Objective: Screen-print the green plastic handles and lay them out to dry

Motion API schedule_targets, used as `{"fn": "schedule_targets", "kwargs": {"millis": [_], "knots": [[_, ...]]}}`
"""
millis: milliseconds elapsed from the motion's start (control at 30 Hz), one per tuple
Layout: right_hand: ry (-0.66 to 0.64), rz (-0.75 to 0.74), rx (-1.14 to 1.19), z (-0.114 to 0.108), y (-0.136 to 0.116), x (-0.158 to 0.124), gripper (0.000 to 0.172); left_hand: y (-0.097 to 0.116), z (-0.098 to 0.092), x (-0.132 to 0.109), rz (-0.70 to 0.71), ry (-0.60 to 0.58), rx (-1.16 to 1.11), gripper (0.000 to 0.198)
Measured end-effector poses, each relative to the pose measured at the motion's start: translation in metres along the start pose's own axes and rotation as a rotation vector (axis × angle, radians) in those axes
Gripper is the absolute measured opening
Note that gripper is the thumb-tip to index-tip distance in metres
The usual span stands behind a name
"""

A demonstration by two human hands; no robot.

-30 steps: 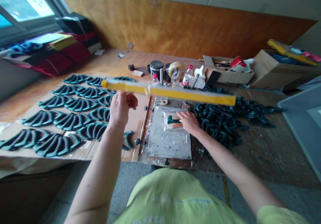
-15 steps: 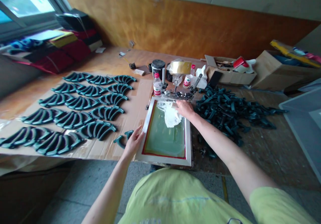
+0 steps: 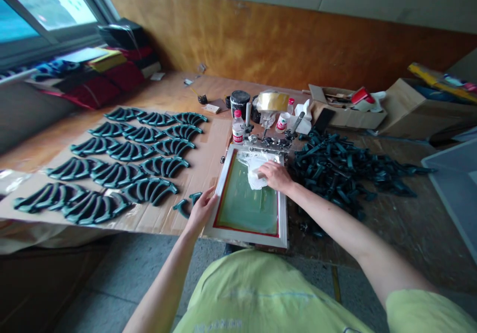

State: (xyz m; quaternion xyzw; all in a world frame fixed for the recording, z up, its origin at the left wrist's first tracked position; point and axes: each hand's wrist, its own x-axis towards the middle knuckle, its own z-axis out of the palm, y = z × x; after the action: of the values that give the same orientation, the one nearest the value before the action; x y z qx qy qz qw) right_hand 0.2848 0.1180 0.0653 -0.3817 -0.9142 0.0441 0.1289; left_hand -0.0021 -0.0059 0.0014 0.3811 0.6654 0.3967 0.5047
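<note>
A screen-printing frame (image 3: 220,232) with a greenish mesh and red inner border lies in front of me. My left hand (image 3: 203,208) grips its left edge, thumb on top and fingers partly hidden. White ink (image 3: 257,165) is smeared over the mesh's upper part, beside crumpled clear film. My right hand (image 3: 276,175) is closed over the ink, around a small squeegee (image 3: 262,174) of which only a pale edge shows. A metal hinge clamp (image 3: 266,145) holds the frame's far end. Two dark green curved handles (image 3: 182,207) lie just left of my left hand.
Rows of dark green curved handles (image 3: 115,174) cover cardboard (image 3: 212,146) at left. A heap of similar parts (image 3: 343,169) lies at right. Behind the clamp stand a red-capped bottle (image 3: 237,128), a black tub (image 3: 239,102) and tape (image 3: 273,101). Cardboard boxes (image 3: 345,117) stand back right.
My right hand has moved from the frame's far end a little toward me, over the white ink. My left hand keeps its place on the frame. The whole view has shifted slightly.
</note>
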Motion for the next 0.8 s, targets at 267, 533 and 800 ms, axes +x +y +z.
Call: {"fn": "schedule_targets", "kwargs": {"millis": [267,533,800], "knots": [[-0.049,-0.052,0.108,-0.012,0.007,-0.012,0.017,0.026,0.001,-0.015,-0.06,0.023,-0.077,0.073],[0.099,0.415,0.059,-0.051,0.051,0.057,0.06,0.093,-0.02,-0.023,-0.007,-0.049,-0.15,0.068],[0.102,0.796,0.125,-0.015,0.077,-0.032,0.022,0.197,0.005,0.014,0.421,-0.028,-0.437,0.047]]}}
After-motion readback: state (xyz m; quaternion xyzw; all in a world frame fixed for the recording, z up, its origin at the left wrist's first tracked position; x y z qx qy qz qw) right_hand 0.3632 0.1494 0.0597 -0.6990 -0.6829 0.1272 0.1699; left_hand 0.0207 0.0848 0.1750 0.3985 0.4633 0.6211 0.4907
